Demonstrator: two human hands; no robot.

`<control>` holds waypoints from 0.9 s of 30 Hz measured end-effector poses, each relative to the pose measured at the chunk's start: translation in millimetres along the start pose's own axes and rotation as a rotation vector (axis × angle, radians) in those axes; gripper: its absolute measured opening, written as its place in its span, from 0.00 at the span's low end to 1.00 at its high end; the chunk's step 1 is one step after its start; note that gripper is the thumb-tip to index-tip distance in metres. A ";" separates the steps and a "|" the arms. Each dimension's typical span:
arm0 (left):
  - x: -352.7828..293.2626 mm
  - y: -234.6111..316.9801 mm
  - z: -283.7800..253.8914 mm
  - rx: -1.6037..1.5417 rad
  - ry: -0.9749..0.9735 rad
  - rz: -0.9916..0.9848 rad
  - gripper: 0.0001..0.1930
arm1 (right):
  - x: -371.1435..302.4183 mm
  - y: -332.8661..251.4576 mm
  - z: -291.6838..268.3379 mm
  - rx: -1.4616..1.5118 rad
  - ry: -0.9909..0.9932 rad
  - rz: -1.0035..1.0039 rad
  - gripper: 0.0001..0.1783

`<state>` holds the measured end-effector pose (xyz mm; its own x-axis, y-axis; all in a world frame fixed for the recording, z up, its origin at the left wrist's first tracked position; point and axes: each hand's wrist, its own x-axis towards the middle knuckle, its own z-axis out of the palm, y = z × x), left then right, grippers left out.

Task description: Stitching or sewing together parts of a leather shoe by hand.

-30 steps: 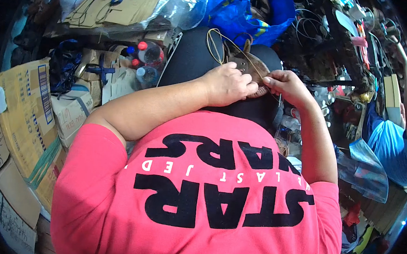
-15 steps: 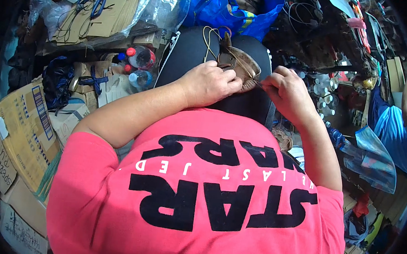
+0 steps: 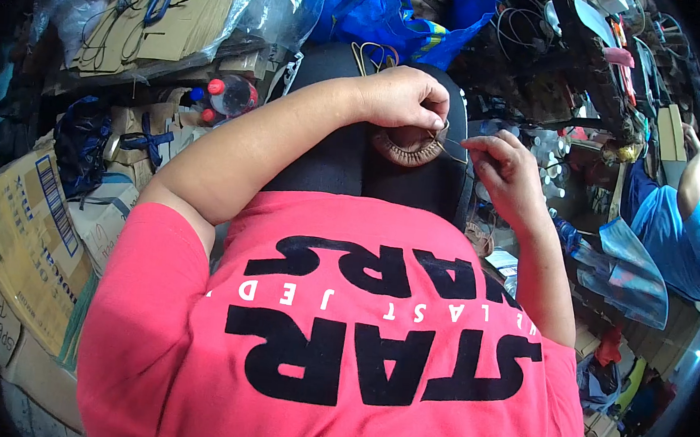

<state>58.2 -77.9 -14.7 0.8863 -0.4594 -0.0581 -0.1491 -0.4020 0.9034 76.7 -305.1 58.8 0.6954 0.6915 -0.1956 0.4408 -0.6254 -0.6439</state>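
Note:
A brown leather shoe (image 3: 407, 151) lies across my dark-clothed lap, its rounded, puckered edge toward me. My left hand (image 3: 413, 100) covers much of it from above. Thumb and forefinger are pinched at the rim on a pale thread (image 3: 445, 132). More pale cord loops (image 3: 366, 55) show beyond the wrist. Just right of the shoe, my right hand (image 3: 508, 172) is raised with its fingers bent. A thin strand runs from the shoe's edge to those fingertips, and they seem to grip it. Whether a needle is on it is too small to tell.
A blue bag (image 3: 383, 11) stands beyond my knees. Bottles with red caps (image 3: 232, 96) are at the left, near flat cardboard with blue-handled scissors (image 3: 160, 2). Cardboard boxes (image 3: 31, 247) crowd the lower left. Another person in a blue shirt (image 3: 674, 227) sits at the far right.
My left hand has moved up and right, over the shoe, and now pinches at its right rim. My right hand has drawn slightly right and down, away from the shoe.

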 end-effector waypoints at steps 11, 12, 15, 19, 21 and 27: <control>0.9 -7.7 -5.5 -0.416 -0.167 -0.109 0.08 | 8.5 -6.6 0.2 -0.021 -0.011 0.025 0.09; 0.6 -4.4 -6.6 -0.427 -0.177 -0.133 0.08 | 7.6 -6.7 0.1 0.001 -0.001 0.037 0.09; 1.0 -5.0 -5.5 -0.446 -0.181 -0.152 0.08 | 7.9 -5.7 1.2 -0.008 0.014 -0.003 0.09; 3.1 -12.4 -1.4 -0.436 -0.145 -0.071 0.08 | 10.1 -10.7 2.0 -0.120 0.007 -0.034 0.09; 2.4 -10.3 -2.8 -0.453 -0.151 -0.096 0.08 | 9.8 -9.8 4.7 -0.219 0.035 -0.119 0.10; 4.6 -9.9 -4.1 -0.543 -0.206 -0.157 0.08 | 0.7 7.7 20.5 0.040 0.056 -0.032 0.13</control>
<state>65.6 -72.8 -22.1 0.7680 -0.5936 -0.2405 0.2701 -0.0403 0.9620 68.9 -302.0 38.5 0.7125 0.6888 -0.1336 0.4407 -0.5874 -0.6788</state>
